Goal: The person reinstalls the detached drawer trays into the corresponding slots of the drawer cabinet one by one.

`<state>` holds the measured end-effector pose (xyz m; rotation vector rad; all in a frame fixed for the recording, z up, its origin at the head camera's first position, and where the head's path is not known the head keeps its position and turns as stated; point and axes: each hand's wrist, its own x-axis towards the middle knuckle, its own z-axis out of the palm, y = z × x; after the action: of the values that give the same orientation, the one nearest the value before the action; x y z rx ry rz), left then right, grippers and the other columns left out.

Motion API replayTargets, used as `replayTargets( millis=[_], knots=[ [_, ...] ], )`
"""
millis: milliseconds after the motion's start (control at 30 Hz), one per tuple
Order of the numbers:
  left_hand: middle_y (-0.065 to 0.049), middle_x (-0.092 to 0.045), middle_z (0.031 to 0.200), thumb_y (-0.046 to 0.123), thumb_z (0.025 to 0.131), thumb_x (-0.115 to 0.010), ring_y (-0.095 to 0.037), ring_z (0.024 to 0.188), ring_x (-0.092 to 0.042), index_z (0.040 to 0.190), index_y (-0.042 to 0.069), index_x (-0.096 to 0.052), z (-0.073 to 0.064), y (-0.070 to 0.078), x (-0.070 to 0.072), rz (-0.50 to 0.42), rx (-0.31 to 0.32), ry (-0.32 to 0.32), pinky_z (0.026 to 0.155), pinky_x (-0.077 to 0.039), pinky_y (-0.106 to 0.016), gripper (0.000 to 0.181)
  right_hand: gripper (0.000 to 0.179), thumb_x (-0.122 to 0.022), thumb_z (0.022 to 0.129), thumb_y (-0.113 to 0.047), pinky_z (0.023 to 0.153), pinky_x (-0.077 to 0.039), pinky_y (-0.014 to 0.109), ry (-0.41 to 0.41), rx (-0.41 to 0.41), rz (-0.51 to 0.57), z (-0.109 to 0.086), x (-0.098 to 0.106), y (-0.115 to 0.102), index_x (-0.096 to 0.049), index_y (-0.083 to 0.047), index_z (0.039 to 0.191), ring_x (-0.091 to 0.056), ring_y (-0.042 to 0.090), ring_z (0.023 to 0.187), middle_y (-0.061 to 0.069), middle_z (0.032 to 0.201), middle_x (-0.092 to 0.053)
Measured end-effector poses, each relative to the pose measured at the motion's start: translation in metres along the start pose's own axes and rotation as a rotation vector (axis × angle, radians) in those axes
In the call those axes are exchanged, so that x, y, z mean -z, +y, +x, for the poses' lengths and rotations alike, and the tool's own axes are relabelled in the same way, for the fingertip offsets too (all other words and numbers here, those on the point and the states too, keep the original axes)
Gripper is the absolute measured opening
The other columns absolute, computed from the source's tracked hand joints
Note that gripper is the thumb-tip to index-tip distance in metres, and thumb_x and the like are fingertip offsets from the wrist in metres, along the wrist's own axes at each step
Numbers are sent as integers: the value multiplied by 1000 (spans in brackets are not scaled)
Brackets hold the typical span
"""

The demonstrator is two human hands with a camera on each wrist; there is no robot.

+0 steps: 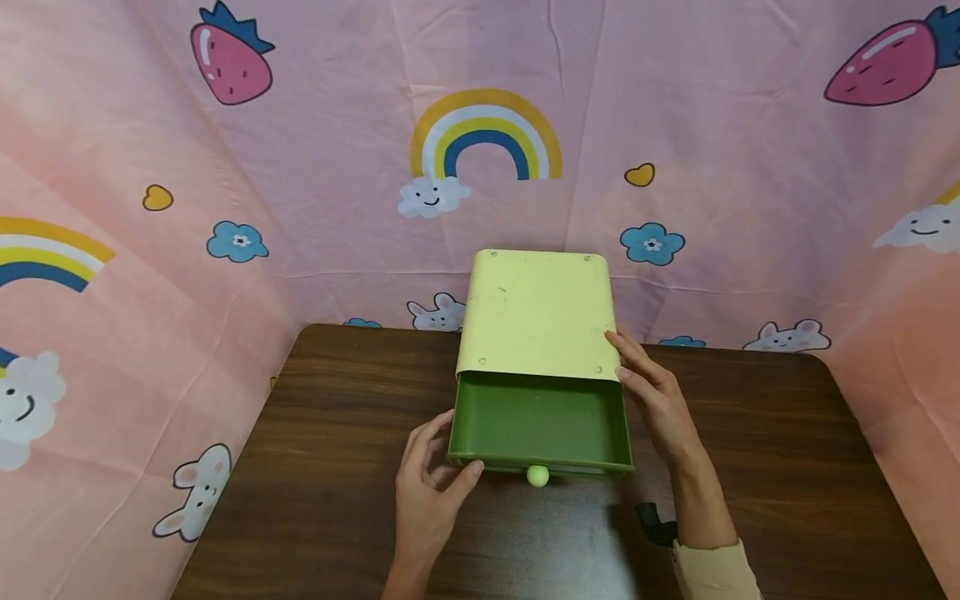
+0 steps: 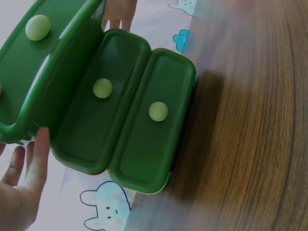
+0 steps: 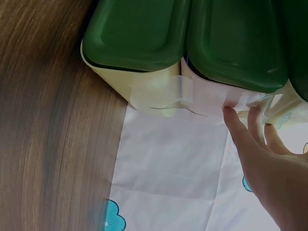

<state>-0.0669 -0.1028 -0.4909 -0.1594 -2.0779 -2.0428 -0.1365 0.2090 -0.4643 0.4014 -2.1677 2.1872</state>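
A small cream drawer cabinet stands on the table, its green top drawer pulled out toward me. The drawer has a round light-green knob. My left hand holds the drawer's front left corner, thumb at the front rim and fingers along the side. In the left wrist view, those fingertips lie against the end of the drawer. My right hand rests its nearly straight fingers on the cabinet's right side, near the upper front edge. Two lower drawers, a middle one and a bottom one, are closed.
The dark wood table extends to both sides of the cabinet. Close behind it hangs a pink printed cloth, which also covers the side walls. A black curved object is at the right wrist, by the sleeve.
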Motion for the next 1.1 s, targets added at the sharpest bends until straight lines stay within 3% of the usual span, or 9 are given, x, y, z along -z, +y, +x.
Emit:
replayTargets(
  millis=[267,500,800,1100],
  knots=[
    [-4,-55,131,4,81,-82,-23,109,-58,134,12,-58,6,1,0,37,-10,16,76,-54,-33,59,48,-48,107,-18,107,-34,17,5,-11,12,-2,-2,2,-39,-9,153,-13,22,152,4,165,-21],
    [-6,-57,125,3,81,-82,-21,104,-60,130,6,-57,9,-4,0,51,-18,44,76,-54,-32,55,46,-48,107,-19,107,-32,18,13,-29,-10,0,-4,0,-42,-12,152,-13,19,152,-1,164,-23],
    [-11,-63,108,0,82,-80,-20,95,-62,123,0,-57,13,-4,-2,13,-49,55,74,-54,-33,47,48,-47,107,-18,107,-33,18,-2,-20,7,-1,-2,0,-40,-10,153,-9,22,152,3,165,-19],
    [-14,-58,115,-5,89,-71,-20,101,-59,118,-6,-55,22,-6,-5,-24,-98,49,78,-56,-28,33,48,-48,107,-19,106,-34,18,15,-23,11,0,-1,0,-41,-10,153,-11,20,152,1,164,-21]
  ],
)
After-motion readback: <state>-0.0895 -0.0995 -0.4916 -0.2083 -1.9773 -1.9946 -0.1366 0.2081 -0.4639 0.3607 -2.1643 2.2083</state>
